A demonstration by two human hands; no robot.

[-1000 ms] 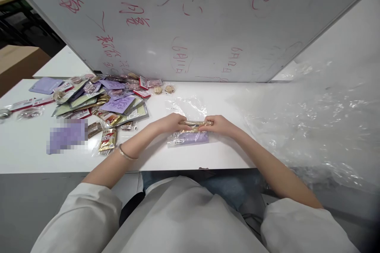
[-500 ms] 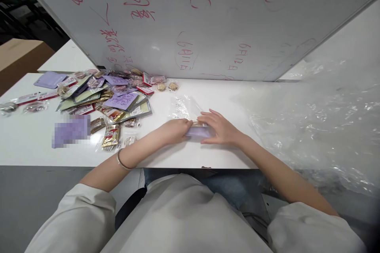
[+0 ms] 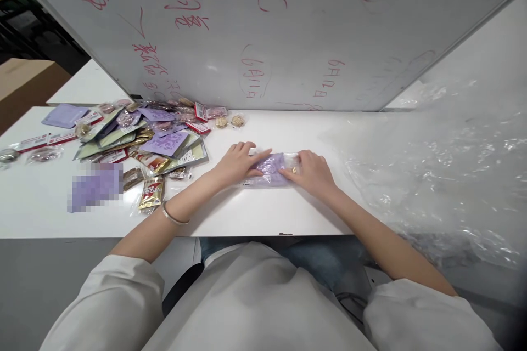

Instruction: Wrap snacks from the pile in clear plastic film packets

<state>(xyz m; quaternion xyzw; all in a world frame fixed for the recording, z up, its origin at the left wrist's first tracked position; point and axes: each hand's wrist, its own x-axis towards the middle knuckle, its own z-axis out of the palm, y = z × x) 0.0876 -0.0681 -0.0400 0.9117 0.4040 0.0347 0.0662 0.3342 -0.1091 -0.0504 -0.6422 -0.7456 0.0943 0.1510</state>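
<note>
A clear plastic bag (image 3: 272,181) lies flat on the white table in front of me, with a purple packet (image 3: 269,166) showing through it. Small pale pieces (image 3: 294,170) show near its right end. My left hand (image 3: 235,165) rests at the left end, fingers spread, index finger and thumb touching the film. Around the right end, my right hand (image 3: 316,173) grips the bag, thumb on top and fingers along the far edge. What lies under the fingers is hidden.
To the left is a heap of packets: green pouches (image 3: 119,140), purple packets (image 3: 164,142) and a gold Nescafé sachet (image 3: 151,194). A whiteboard (image 3: 288,38) stands behind the table (image 3: 230,214). Crumpled clear plastic sheeting (image 3: 432,164) fills the right side. A cardboard box (image 3: 28,82) stands far left.
The bag's raised clear part is now folded down, and the purple packet faces up. My left hand moved left and spread its fingers; my right hand closed on the right end.
</note>
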